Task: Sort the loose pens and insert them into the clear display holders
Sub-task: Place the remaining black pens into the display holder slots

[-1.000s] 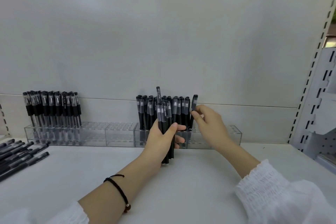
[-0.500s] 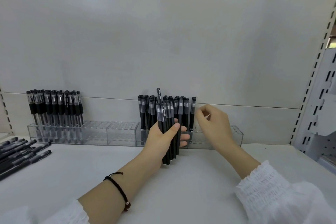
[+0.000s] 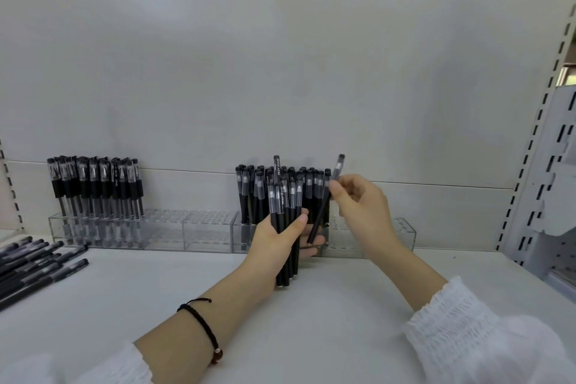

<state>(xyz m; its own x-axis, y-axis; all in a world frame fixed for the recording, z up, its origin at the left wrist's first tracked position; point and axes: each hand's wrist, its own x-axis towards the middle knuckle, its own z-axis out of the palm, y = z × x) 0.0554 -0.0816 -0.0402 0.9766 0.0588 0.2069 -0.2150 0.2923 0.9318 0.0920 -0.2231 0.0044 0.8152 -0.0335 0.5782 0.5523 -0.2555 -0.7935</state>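
The right hand (image 3: 361, 206) pinches a single black pen (image 3: 338, 167) just under its clear-windowed cap, thumb against fingertips, with the other fingers loosely curled. The pen slants, cap up and to the right, lower end down and left, close to the fingers of the left hand (image 3: 274, 240). That hand is wrapped round an upright bundle of matching pens (image 3: 282, 206) whose lower ends seem to rest on the shelf (image 3: 311, 337). The free holes of the clear display holder (image 3: 402, 234) lie just behind and below the right hand, which is the nearer one. The pen likely needs turning vertical first.
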